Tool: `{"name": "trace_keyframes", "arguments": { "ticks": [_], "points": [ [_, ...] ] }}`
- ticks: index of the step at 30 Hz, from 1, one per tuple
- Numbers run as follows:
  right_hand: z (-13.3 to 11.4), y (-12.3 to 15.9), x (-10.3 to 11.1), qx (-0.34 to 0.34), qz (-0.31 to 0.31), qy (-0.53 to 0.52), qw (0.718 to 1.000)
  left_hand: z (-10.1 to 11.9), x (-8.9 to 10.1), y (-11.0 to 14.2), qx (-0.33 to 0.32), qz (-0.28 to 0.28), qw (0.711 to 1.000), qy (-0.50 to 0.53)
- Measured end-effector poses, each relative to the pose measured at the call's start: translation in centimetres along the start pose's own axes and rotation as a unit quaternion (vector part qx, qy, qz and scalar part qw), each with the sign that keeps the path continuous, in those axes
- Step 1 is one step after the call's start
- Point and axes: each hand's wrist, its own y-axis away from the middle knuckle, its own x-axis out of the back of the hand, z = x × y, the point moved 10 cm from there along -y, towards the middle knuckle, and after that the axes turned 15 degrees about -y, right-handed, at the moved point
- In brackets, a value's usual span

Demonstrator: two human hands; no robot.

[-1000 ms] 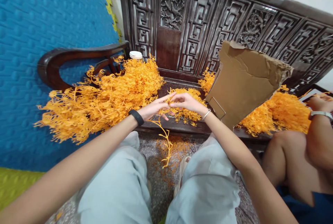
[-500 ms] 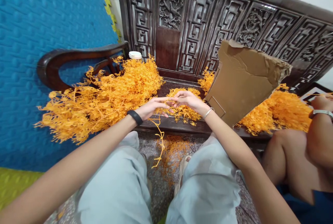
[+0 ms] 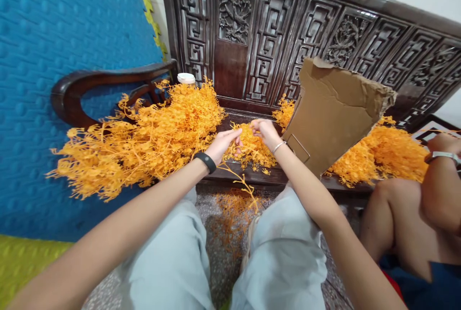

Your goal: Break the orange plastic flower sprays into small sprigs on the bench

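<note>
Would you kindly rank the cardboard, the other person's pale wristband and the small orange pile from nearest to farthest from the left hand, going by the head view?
1. Small orange pile: just right of the left hand.
2. Cardboard: farther right, leaning upright.
3. Pale wristband: far right edge.

Slender orange stem [image 3: 246,185], short forked offshoots, slanting down from the left hand [image 3: 222,146], loose orange sprigs [image 3: 256,150] heaped on the counter [image 3: 268,179]
</note>
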Motion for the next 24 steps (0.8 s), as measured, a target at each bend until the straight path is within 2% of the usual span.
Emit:
{"name": "trace_keyframes", "arguments": {
  "ticks": [3,5,8,12,16,19,22,24],
  "points": [
    [-1.4,-1.9,6.0,0.046,0.118,0.013,0.992,0.3,-0.1,0.8,0.015,-0.008,1.000,0.021],
    [-1.3,-2.6,9.8,0.065,0.177,0.038,0.981,1.0,-0.2,1.2,0.000,-0.027,1.000,0.016],
    [0.3,-3.3,13.0,0.068,0.204,0.100,0.971,1.4,0.1,1.5,0.001,-0.040,0.999,0.021],
    [1.8,-4.1,13.2,0.077,0.185,0.181,0.963,0.6,0.5,1.4,0.042,-0.034,0.998,0.045],
    [2.3,-4.4,13.0,0.071,0.159,0.226,0.959,0.1,-0.5,1.2,0.046,-0.082,0.995,0.028],
    [2.5,-4.3,13.0,0.057,0.148,0.236,0.959,-0.2,-0.8,1.2,0.051,-0.094,0.994,0.032],
    [1.9,-3.8,12.6,0.053,0.148,0.230,0.960,-0.4,-0.7,1.1,0.062,-0.087,0.993,0.053],
    [0.6,-3.2,11.6,0.064,0.146,0.216,0.963,-0.3,-0.6,1.1,0.064,-0.082,0.992,0.072]
  ]
}}
